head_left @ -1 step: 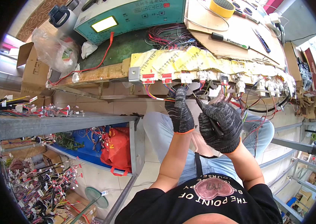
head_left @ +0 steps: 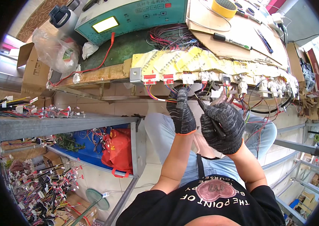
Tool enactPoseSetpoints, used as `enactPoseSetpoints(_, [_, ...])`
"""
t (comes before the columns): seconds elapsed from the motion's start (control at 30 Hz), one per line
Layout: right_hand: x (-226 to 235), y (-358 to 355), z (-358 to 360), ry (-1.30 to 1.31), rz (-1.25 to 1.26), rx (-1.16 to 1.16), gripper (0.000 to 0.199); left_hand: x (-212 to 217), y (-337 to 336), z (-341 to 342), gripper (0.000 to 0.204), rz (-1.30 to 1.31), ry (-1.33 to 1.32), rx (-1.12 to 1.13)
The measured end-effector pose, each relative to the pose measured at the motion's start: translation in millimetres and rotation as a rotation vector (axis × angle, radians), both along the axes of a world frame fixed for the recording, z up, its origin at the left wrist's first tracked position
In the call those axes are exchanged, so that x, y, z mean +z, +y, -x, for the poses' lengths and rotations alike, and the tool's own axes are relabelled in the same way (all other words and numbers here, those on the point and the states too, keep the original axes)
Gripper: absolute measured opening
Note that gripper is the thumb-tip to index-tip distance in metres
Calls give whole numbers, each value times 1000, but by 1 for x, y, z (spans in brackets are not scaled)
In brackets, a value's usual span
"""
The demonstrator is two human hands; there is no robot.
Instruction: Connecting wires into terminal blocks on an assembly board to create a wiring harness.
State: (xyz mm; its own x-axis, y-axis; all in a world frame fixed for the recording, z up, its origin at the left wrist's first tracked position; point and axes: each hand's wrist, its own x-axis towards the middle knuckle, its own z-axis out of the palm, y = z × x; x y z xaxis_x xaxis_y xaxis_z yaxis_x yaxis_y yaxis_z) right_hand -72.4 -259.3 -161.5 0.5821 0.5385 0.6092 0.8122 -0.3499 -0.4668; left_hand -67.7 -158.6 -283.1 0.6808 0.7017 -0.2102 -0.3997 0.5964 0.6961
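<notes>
Both my hands wear dark grey knitted gloves with orange cuffs. My left hand [head_left: 182, 111] is closed just under a white connector [head_left: 188, 78] on the bench edge, with coloured wires [head_left: 159, 99] running into its fingers. Its fingertips are partly hidden against the connector. To its right, my right hand [head_left: 224, 128] is closed around a black-handled tool [head_left: 201, 104] with a thin metal shaft. The shaft points up and left toward the white connector; whether its tip touches is too small to tell. Red connectors [head_left: 168, 79] sit just left of the white one.
Yellow tape [head_left: 178, 60] covers the bench edge above a row of connectors. Behind stand a teal tester [head_left: 140, 19] with a lit screen, a marker [head_left: 232, 40] and a tape roll [head_left: 224, 7]. Wire harnesses [head_left: 42, 184] and a red bag [head_left: 117, 150] lie at left.
</notes>
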Motion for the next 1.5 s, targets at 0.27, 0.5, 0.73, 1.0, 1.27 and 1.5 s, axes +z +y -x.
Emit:
enactPoseSetpoints(0.27, [-3, -1, 1, 16, 27, 6, 22, -3, 0, 2, 16, 10, 26, 19])
enactPoseSetpoints(0.5, [-3, -1, 0, 16, 29, 11, 23, -11, 2, 1, 16, -33, 25, -17])
enactPoseSetpoints(0.73, [-6, 7, -2, 64, 64, 88, 32, 4, -4, 5, 25, 371, -83, -82])
enactPoseSetpoints(1.0, [-11, 6, -6, 108, 95, 96, 35, 6, 5, 12, 14, 97, 54, -145])
enactPoseSetpoints(1.27, [0, -9, 0, -31, 39, -26, 21, 0, 3, 5, 10, -52, -6, -14])
enactPoseSetpoints(1.5, [-3, -6, -2, -27, 1, -13, 21, -20, 4, 5, 10, -39, -19, -9])
